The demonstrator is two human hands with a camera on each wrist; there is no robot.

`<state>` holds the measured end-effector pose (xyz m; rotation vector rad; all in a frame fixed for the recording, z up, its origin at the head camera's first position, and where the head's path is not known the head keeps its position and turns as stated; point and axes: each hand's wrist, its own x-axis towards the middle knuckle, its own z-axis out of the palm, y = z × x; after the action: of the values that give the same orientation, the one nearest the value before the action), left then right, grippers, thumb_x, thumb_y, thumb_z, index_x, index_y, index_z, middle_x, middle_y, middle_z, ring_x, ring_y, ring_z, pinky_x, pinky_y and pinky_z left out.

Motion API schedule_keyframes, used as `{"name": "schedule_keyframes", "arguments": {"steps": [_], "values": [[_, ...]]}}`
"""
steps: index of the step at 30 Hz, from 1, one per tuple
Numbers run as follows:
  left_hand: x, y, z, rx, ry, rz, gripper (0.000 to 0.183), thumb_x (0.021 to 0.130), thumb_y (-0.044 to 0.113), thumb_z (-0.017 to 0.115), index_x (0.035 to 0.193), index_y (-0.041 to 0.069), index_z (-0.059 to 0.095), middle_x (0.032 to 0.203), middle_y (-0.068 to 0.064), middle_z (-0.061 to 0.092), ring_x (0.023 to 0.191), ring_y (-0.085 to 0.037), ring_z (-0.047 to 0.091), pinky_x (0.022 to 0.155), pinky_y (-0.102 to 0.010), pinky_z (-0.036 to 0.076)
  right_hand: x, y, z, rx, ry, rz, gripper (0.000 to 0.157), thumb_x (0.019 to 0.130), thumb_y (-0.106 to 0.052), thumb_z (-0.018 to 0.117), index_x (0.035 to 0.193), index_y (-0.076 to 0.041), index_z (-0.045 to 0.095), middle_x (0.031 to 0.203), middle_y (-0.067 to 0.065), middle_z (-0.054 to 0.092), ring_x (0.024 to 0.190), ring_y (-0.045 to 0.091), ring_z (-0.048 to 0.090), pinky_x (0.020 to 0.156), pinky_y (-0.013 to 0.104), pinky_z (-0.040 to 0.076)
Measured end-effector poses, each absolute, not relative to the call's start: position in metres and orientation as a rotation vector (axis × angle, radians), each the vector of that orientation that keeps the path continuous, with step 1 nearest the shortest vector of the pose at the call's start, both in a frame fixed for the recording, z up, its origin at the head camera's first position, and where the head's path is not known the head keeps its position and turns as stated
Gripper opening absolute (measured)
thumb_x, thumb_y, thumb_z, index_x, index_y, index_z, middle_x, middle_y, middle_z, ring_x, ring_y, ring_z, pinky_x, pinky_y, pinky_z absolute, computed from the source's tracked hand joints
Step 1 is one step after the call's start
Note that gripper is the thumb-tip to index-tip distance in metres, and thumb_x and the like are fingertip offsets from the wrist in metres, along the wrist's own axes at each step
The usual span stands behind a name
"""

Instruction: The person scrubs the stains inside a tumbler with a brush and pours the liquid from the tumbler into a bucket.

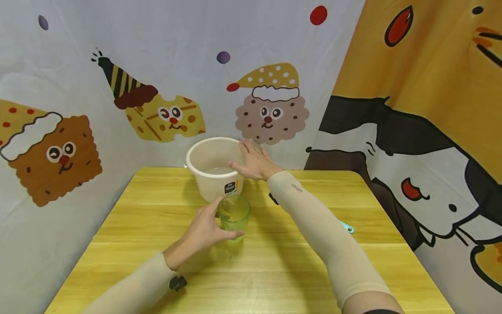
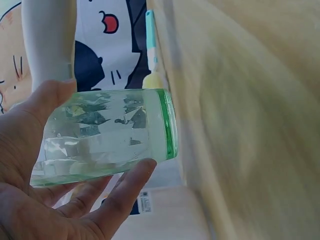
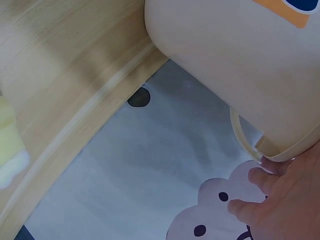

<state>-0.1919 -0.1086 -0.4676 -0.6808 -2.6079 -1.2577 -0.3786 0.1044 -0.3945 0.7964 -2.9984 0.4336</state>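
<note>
My left hand (image 1: 204, 226) grips a clear green glass cup (image 1: 234, 218), upright, thumb on the near side and fingers around the far side. In the left wrist view the glass cup (image 2: 100, 135) shows faceted walls and a thick green base, close over the tabletop. Behind it stands a white bucket (image 1: 209, 181) with a dark and orange label. My right hand (image 1: 255, 162) rests at the bucket's right rim, its fingers extended and spread. In the right wrist view those fingers (image 3: 247, 210) lie beside the rim, near the bucket's handle (image 3: 240, 135).
The wood-grain table (image 1: 251, 279) ends at a printed cloth backdrop (image 1: 164, 52) behind the bucket. A teal handle (image 1: 347, 227) shows at the right, partly hidden by my right forearm. A yellow and white piece (image 3: 10, 140) lies there in the right wrist view.
</note>
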Motion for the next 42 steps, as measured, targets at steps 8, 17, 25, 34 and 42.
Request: {"name": "schedule_keyframes", "arguments": {"steps": [8,17,25,34,42], "values": [[-0.198,-0.117,-0.452,-0.682,-2.574,-1.233,0.103,0.081,0.035,0.11,0.165,0.009,0.057,0.144,-0.011,0.082,0.124,-0.031,0.084,0.101,-0.049,0.072,-0.378,0.105,-0.395,0.791,-3.011,0.431,0.111,0.112,-0.084,0.039,0.187,-0.007,0.012,0.198,0.015,0.012,0.184,0.041,0.015,0.148,0.072,0.007],[-0.209,-0.127,-0.43,-0.643,-2.522,-1.272,0.11,0.083,0.036,0.109,0.173,0.013,0.05,0.153,-0.016,0.075,0.13,-0.038,0.08,0.1,-0.054,0.072,-0.382,0.108,-0.396,0.78,-3.016,0.427,0.112,0.112,-0.084,0.039,0.187,-0.006,0.01,0.198,0.017,0.011,0.185,0.04,0.013,0.148,0.073,0.007],[-0.214,-0.134,-0.412,-0.59,-2.514,-1.247,0.101,0.087,0.038,0.106,0.169,0.01,0.053,0.15,-0.017,0.076,0.116,-0.036,0.083,0.087,-0.045,0.074,-0.384,0.107,-0.397,0.799,-2.994,0.4,0.112,0.112,-0.085,0.037,0.187,-0.005,0.012,0.197,0.018,0.014,0.184,0.041,0.016,0.147,0.074,0.01],[-0.22,-0.139,-0.389,-0.516,-2.547,-1.224,0.091,0.092,0.047,0.101,0.165,0.014,0.056,0.139,-0.014,0.078,0.114,-0.035,0.08,0.089,-0.05,0.072,-0.383,0.105,-0.394,0.785,-3.028,0.413,0.107,0.114,-0.081,0.039,0.188,-0.009,0.008,0.198,0.016,0.01,0.185,0.041,0.013,0.149,0.072,0.005],[-0.227,-0.145,-0.373,-0.475,-2.553,-1.177,0.077,0.094,0.05,0.099,0.149,0.012,0.059,0.118,-0.013,0.074,0.1,-0.031,0.077,0.08,-0.04,0.065,-0.38,0.104,-0.395,0.787,-3.013,0.443,0.102,0.112,-0.065,0.048,0.187,-0.008,0.01,0.198,0.016,0.012,0.184,0.04,0.014,0.149,0.071,0.007]]}}
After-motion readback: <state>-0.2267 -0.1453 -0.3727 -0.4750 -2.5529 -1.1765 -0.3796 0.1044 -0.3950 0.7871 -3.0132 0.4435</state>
